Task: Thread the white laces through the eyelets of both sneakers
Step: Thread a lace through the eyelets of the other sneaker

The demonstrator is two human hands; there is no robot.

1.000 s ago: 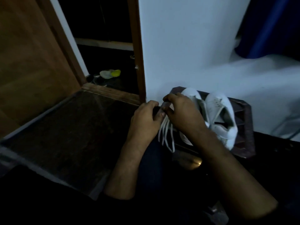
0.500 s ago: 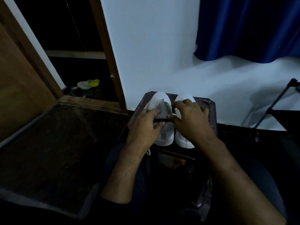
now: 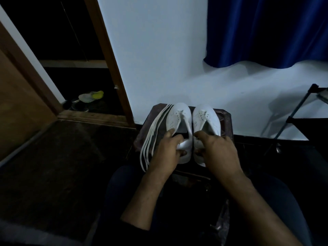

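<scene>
Two white sneakers stand side by side, toes away from me, on a dark stool (image 3: 225,119). The left sneaker (image 3: 179,116) and the right sneaker (image 3: 205,118) both show empty eyelets. My left hand (image 3: 167,151) grips the heel end of the left sneaker, thumb at its opening. My right hand (image 3: 216,150) grips the heel end of the right sneaker. The white laces (image 3: 152,132) lie loose in several strands along the stool's left side, hanging over its near edge.
A white wall (image 3: 159,59) rises just behind the stool, with a blue curtain (image 3: 266,32) at upper right. A wooden door frame (image 3: 110,64) and open doorway stand at left, a dark mat (image 3: 62,157) on the floor. A black metal rack (image 3: 301,112) is at right.
The laces left my hands and now lie on the stool's left side. Both hands moved onto the sneakers' heels, one on each shoe. The view swung right.
</scene>
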